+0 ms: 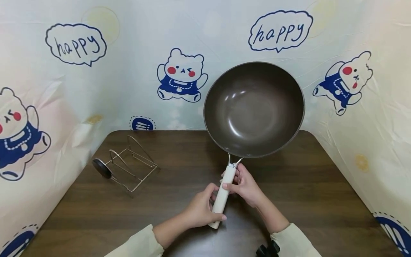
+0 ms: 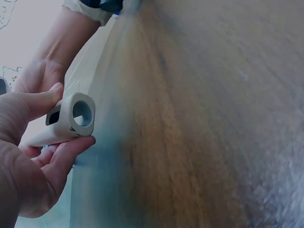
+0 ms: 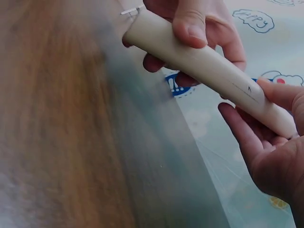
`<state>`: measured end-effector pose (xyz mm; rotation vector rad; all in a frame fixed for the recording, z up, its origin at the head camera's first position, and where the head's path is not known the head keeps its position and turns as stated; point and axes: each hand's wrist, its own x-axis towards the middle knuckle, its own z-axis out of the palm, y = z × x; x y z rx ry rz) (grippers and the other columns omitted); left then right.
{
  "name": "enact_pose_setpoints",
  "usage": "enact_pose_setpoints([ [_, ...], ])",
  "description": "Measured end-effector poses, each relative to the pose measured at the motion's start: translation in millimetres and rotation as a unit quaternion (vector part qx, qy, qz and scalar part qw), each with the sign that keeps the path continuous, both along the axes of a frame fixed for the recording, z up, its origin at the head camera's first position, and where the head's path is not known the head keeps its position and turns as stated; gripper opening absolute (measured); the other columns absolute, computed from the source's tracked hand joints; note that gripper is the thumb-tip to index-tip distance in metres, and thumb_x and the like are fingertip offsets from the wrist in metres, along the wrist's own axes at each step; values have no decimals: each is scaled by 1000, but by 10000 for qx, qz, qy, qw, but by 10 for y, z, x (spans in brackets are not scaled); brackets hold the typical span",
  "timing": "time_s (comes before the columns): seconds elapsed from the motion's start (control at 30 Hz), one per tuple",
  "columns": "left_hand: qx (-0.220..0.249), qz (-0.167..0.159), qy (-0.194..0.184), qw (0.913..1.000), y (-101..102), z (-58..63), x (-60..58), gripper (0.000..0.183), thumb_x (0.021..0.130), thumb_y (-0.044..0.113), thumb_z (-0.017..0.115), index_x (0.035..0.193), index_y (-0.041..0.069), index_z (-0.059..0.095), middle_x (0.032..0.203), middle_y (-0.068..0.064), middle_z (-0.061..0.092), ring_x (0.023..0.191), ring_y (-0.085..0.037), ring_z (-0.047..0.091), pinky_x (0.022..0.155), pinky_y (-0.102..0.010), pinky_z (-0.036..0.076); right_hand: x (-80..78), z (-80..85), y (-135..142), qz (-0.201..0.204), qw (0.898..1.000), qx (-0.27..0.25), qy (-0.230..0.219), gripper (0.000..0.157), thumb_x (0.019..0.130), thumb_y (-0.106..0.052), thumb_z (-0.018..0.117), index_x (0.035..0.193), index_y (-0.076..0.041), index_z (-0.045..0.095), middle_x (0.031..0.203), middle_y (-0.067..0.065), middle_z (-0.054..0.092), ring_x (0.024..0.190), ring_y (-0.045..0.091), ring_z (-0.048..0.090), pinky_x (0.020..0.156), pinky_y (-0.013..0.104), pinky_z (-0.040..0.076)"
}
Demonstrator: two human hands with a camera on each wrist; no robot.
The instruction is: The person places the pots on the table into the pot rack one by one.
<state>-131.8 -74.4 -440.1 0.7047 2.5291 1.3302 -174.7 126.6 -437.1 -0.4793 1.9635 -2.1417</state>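
A deep brown wok (image 1: 253, 110) is held up over the far part of the table, its inside facing me. Its cream handle (image 1: 221, 200) slants down toward me. My left hand (image 1: 202, 208) grips the handle near its free end, with the thumb across it. Higher up, close to the metal fork that joins the pan, my right hand (image 1: 245, 185) holds the handle between thumb and fingers. The left wrist view shows the hollow handle end (image 2: 81, 114) between the left thumb and fingers. Both hands also appear on the handle (image 3: 209, 71) in the right wrist view.
To the left on the brown wooden table (image 1: 77, 221) lies a wire rack (image 1: 138, 182) with upright loops and a round black piece (image 1: 102, 168) at one end. A printed cloth (image 1: 179, 21) with bears hangs behind and beside the table.
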Motion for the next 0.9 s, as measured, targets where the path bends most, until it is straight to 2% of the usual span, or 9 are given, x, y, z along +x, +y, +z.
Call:
enact_pose_setpoints([
  [0.1, 150, -32, 7, 9999, 1, -3, -10, 69, 70, 24, 90, 120, 13, 44, 94, 0, 57, 63, -7, 54, 55, -24, 49, -25, 23, 47, 405, 9990, -144, 149, 63, 82, 7, 72, 131, 1, 33, 124, 23, 54, 109, 41, 61, 78, 42, 57],
  [0.2, 271, -55, 40, 9996, 9, -16, -24, 69, 70, 23, 90, 120, 12, 44, 94, 0, 56, 64, -7, 55, 54, -24, 50, -42, 66, 82, 647, 9974, -120, 295, 68, 81, 9, 72, 134, 0, 30, 125, 19, 54, 112, 42, 59, 82, 39, 56],
  [0.3, 289, -46, 55, 9996, 8, -18, -34, 70, 71, 23, 90, 122, 13, 43, 96, 0, 56, 64, -7, 56, 54, -24, 50, -59, 115, 88, 637, 9970, 90, 436, 70, 80, 11, 72, 134, 0, 30, 122, 19, 54, 110, 32, 60, 80, 35, 56],
  [0.4, 156, -41, 111, 9998, 0, 9, -28, 72, 70, 23, 90, 124, 13, 43, 98, -2, 57, 64, -5, 56, 54, -23, 50, -59, 178, 79, 574, 9963, 296, 572, 72, 79, 12, 72, 135, 0, 29, 121, 20, 54, 107, 26, 59, 80, 35, 56],
  [0.6, 61, 162, 358, 9992, -4, 69, -1, 73, 68, 18, 91, 123, 12, 44, 93, -2, 59, 64, -5, 57, 55, -23, 50, -71, 242, 33, 453, 9931, 585, 906, 75, 78, 11, 74, 137, 0, 30, 123, 20, 57, 109, 30, 60, 90, 43, 51],
  [0.7, 169, 342, 343, 9987, -2, 38, 27, 70, 69, 17, 90, 122, 12, 45, 90, 0, 56, 65, -7, 56, 55, -23, 50, -73, 216, -6, 574, 9951, 257, 769, 74, 78, 11, 73, 138, -1, 31, 121, 19, 58, 109, 39, 60, 89, 44, 51],
  [0.83, 361, 547, 301, 9974, -21, -39, 63, 70, 68, 14, 90, 121, 10, 44, 87, 1, 53, 64, -9, 55, 53, -24, 49, -72, 158, -59, 872, 9947, -482, 239, 69, 83, 10, 69, 140, -1, 32, 124, 22, 57, 111, 50, 57, 81, 44, 56],
  [0.9, 441, 605, 354, 9966, -38, -61, 64, 70, 68, 11, 90, 121, 11, 44, 87, 0, 52, 63, -9, 55, 53, -24, 49, -83, 151, -84, 924, 9933, -696, 39, 68, 84, 9, 68, 142, 0, 32, 125, 23, 56, 111, 50, 57, 78, 45, 57],
])
